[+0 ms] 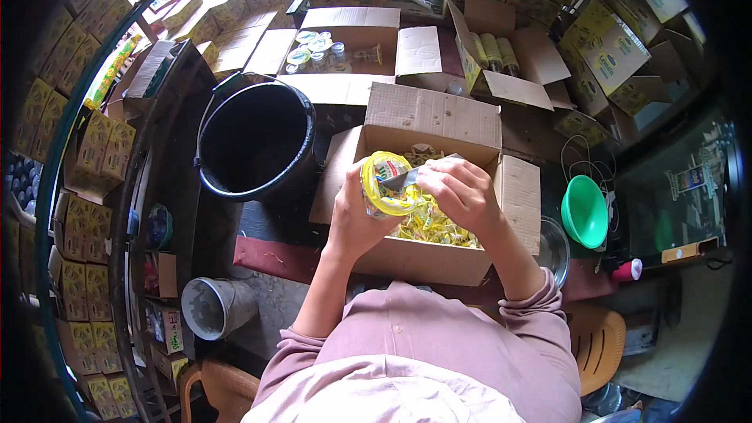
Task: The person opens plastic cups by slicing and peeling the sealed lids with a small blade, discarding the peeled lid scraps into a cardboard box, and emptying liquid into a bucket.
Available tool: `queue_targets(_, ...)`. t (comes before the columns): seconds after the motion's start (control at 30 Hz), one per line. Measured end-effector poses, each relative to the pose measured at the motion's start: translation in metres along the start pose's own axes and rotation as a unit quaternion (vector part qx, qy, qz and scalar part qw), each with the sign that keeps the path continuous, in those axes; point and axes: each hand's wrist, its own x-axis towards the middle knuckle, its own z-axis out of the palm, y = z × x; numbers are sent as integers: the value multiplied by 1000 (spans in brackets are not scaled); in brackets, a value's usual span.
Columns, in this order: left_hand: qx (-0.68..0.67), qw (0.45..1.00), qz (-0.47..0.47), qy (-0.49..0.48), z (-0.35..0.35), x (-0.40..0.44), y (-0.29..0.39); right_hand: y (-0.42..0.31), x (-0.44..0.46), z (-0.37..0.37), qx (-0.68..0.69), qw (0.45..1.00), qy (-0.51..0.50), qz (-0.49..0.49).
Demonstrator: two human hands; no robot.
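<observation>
My left hand [352, 215] is wrapped round a round plastic jar [388, 186], whose yellow-rimmed, printed lid faces up towards me. Closed fingers of my right hand [464, 194] grip a flat grey blade [402, 179], its end lying against the lid. The blade's handle is hidden in the hand. Both hands are above an open cardboard box [439, 262], in which many yellow-wrapped candies [435, 223] lie loose. Part of the box's contents is covered by my hands and the jar.
A black bucket [211, 180] stands left of the box. Behind is a carton [352, 86] of clear jars; another carton [540, 92] holds yellow cylinders. A green bowl [585, 211] is at right. Below left stands a grey bucket [205, 309]. Stacked cartons line both sides.
</observation>
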Motion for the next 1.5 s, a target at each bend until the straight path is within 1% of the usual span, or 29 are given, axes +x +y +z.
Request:
queue_targets(0.1,-10,1000,-4,0,2,0,-5,-1,1,0,24,1000,2,-7)
queue_targets(0.2,-26,999,-24,-12,1,-1,-7,1,-1,1,6,1000,-1,-10)
queue_targets(0.37,-30,998,-43,-30,-1,2,-2,3,-2,6,32,999,25,7)
queue_targets(0.47,-17,999,-34,-34,0,3,0,3,-4,9,49,998,38,17)
queue_targets(0.57,-40,995,-64,-65,-3,6,2,4,-6,12,61,997,49,23)
queue_targets(0.67,-63,990,-75,-97,-3,7,6,7,-7,14,66,996,58,33)
queue_targets(0.77,-114,980,-62,-153,-2,6,-8,9,-11,16,78,994,59,46)
queue_targets(0.87,-221,952,-87,-196,0,7,-12,10,-14,17,81,993,64,51)
queue_targets(0.97,-264,930,-73,-246,-2,12,-14,11,-15,16,82,993,67,45)
queue_targets(1.07,-311,902,-93,-286,-1,15,-11,11,-13,13,75,995,67,23)
queue_targets(1.1,-338,879,-126,-313,-2,16,-10,12,-12,12,71,995,66,14)
queue_targets(1.17,-390,824,-194,-362,-3,17,-10,11,-13,11,72,995,64,28)
queue_targets(1.27,-441,775,-220,-397,1,18,-14,11,-15,12,74,994,67,44)
queue_targets(1.37,-518,686,-199,-470,10,19,-21,11,-14,13,88,992,76,54)
queue_targets(1.4,-558,662,-204,-456,12,19,-24,11,-13,13,95,991,80,57)
queue_targets(1.5,-542,693,-223,-421,11,22,-28,14,-14,14,57,993,85,65)
